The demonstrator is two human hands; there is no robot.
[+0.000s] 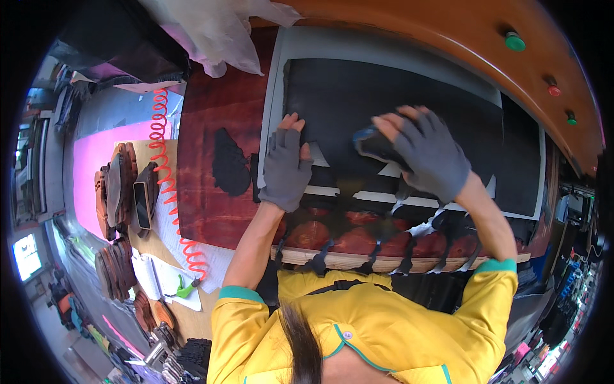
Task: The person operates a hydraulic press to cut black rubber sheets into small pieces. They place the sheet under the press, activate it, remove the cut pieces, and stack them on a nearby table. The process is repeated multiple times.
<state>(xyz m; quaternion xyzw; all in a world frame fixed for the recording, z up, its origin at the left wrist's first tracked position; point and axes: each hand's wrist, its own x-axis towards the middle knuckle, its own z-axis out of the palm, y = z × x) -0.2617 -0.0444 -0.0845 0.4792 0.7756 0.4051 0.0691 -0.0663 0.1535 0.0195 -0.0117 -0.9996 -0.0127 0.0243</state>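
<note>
Black sheet (384, 96) is lying under both gloves, long axis left-to-right: left hand (286, 168) pressing flat and open, right hand (430, 153) curling closed around a dark blue-edged tool (374, 144).

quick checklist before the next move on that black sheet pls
1. Left hand pressing flat on the black sheet: ok, palm down at its left edge.
2. Right hand grip on the dark tool: ok, fingers curled round it, though the kind of tool is unclear.
3. Left fingers out of the tool's way: ok, a gap shows between the hands.
4. Sheet lying flat on the grey backing: ok up top; the near edge is cut into loose black strips hanging over the wooden board edge.
5. Tool edge touching the sheet: cannot tell, the hand hides it.
</note>
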